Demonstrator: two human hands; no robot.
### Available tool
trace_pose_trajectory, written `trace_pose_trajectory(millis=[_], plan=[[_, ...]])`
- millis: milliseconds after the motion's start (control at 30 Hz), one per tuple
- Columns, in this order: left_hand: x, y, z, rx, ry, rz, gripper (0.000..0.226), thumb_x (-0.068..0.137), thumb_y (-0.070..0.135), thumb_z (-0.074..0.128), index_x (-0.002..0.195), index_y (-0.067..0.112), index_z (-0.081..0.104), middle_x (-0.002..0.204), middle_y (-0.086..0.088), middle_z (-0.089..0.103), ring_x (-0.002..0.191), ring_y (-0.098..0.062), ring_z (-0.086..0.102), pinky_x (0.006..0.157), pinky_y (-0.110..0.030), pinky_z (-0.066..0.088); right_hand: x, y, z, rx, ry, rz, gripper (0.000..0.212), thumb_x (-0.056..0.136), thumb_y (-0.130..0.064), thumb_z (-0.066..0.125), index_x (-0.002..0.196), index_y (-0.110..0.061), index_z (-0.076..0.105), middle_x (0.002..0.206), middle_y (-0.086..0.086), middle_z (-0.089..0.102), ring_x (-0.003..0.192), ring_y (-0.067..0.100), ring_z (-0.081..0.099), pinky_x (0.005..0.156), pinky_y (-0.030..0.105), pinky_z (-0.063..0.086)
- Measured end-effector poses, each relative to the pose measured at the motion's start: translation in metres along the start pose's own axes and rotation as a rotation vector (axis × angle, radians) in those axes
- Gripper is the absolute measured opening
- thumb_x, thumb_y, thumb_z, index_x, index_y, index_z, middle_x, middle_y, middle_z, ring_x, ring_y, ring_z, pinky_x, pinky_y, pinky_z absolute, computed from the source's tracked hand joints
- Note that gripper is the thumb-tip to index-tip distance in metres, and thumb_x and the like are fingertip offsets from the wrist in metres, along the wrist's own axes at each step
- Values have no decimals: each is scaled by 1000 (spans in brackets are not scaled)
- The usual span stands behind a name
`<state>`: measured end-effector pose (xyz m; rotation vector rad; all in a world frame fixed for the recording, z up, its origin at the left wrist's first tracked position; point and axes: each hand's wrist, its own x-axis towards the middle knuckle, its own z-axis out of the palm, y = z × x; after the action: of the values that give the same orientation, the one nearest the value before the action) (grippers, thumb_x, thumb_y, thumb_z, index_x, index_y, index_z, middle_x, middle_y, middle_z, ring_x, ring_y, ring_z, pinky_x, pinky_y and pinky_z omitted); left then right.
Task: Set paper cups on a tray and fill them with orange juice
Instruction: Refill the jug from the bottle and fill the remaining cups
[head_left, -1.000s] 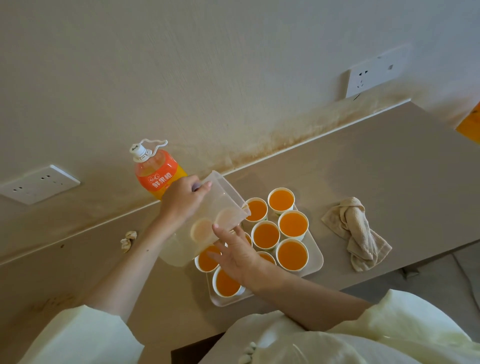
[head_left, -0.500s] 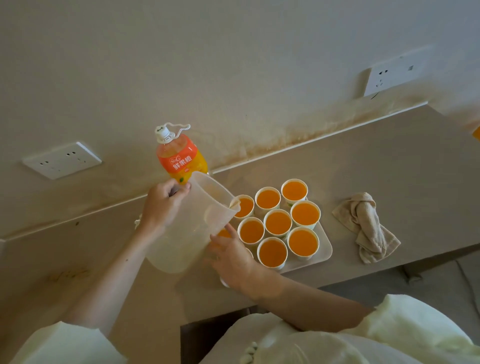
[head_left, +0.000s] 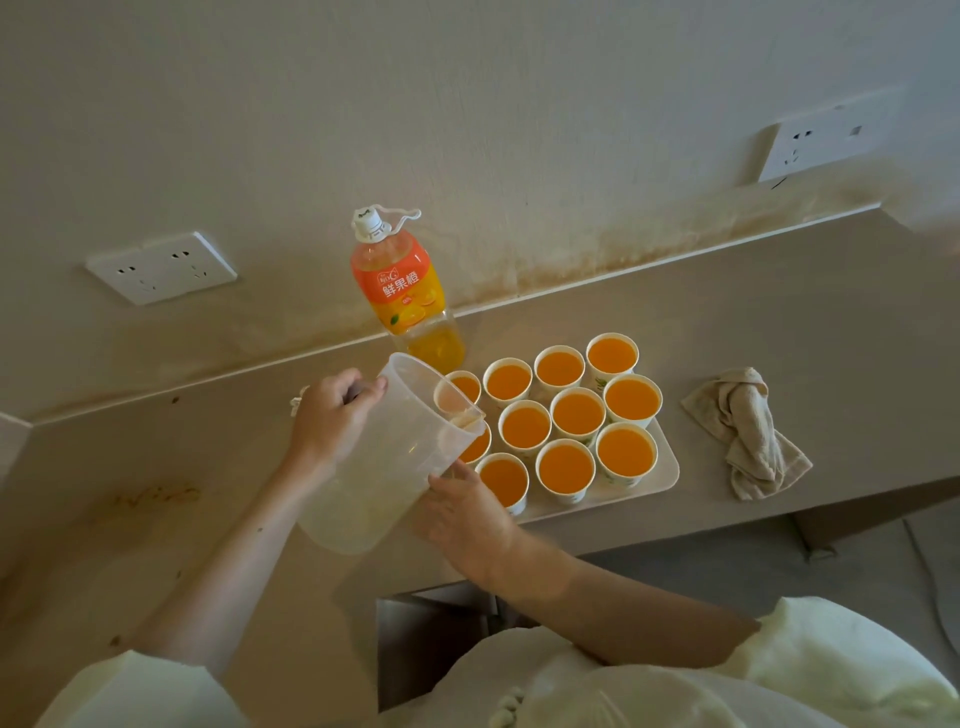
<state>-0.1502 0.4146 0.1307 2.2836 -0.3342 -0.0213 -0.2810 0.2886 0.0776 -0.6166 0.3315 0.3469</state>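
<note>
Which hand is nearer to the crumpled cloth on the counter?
Right. The right hand touches the jug at the left end of the tray, across the tray from the cloth; the left hand grips the jug farther left.

The left hand (head_left: 332, 415) grips the handle of a clear jug (head_left: 384, 478). Its fingers are curled round the handle and one digit lies on top, pointing toward the rim. The back of this hand faces the camera. The left forearm is bare and runs from the lower left up to the hand, with the wrist nearly straight. It comes out of a pale left sleeve (head_left: 130, 691). The right hand (head_left: 462, 512) is lower and to the right, with its back up. Its fingers are almost straight and close together, and their tips rest at the lower wall of the jug. The right forearm is also bare and reaches in from the lower right, out of the pale right sleeve (head_left: 831, 660).
</note>
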Motion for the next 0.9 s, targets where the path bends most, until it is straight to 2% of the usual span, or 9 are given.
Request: trace_pose_trajectory(millis=[133,200,300,400,533,600,667,767,900], plan=[[-4,3,-1,-8,-14,4,42,78,40,55,55,19,27,42,10,27,48,-11,25,55,-32,21,-7,-1,-1,-6,-41,3,15,98,-15,53,106,-24,62,94,-3,75,88,16,73,71,31,59],[-1,8,1,1,-25,11,42,78,41,55,56,18,28,42,10,28,46,-9,25,54,-32,21,-8,-2,-3,-13,-60,-22,16,99,-13,51,104,-23,61,89,-5,75,83,13,73,67,28,58],[3,17,5,74,-52,54,42,78,43,53,55,17,30,49,8,30,47,-10,30,53,-32,23,-3,0,-7,-14,-23,-32,20,98,-17,54,116,-20,61,108,2,72,101,21,69,84,38,58],[8,26,15,148,-101,112,41,79,44,52,54,19,31,49,6,33,50,-15,34,55,-32,27,8,8,-17,26,16,14,41,93,-21,62,133,-21,52,128,9,63,119,31,59,101,52,48],[13,41,31,230,-170,169,38,78,43,49,55,20,29,51,6,33,51,-16,35,55,-33,27,10,6,-23,79,83,21,61,78,-21,78,131,-25,49,125,7,63,117,30,59,100,54,47],[15,49,39,298,-195,193,39,79,46,48,56,20,29,51,5,35,51,-15,36,53,-32,26,7,2,-26,83,93,28,77,66,-28,83,134,-25,45,126,6,63,114,28,61,92,48,53],[18,54,45,366,-197,207,44,86,44,52,56,20,30,51,4,36,51,-14,36,50,-30,24,4,-3,-28,91,107,41,83,64,-33,84,136,-23,43,125,5,64,109,24,63,81,40,55],[23,62,52,445,-206,198,44,93,35,56,58,18,34,53,2,39,53,-17,40,49,-30,25,2,-10,-29,122,110,52,69,75,-33,77,135,-20,46,119,3,66,100,19,66,71,33,57],[27,71,59,494,-235,176,41,93,36,54,61,17,37,56,2,42,56,-19,43,51,-30,27,-3,-17,-31,169,33,28,46,89,-28,65,131,-18,48,115,5,70,96,17,71,70,33,59]])
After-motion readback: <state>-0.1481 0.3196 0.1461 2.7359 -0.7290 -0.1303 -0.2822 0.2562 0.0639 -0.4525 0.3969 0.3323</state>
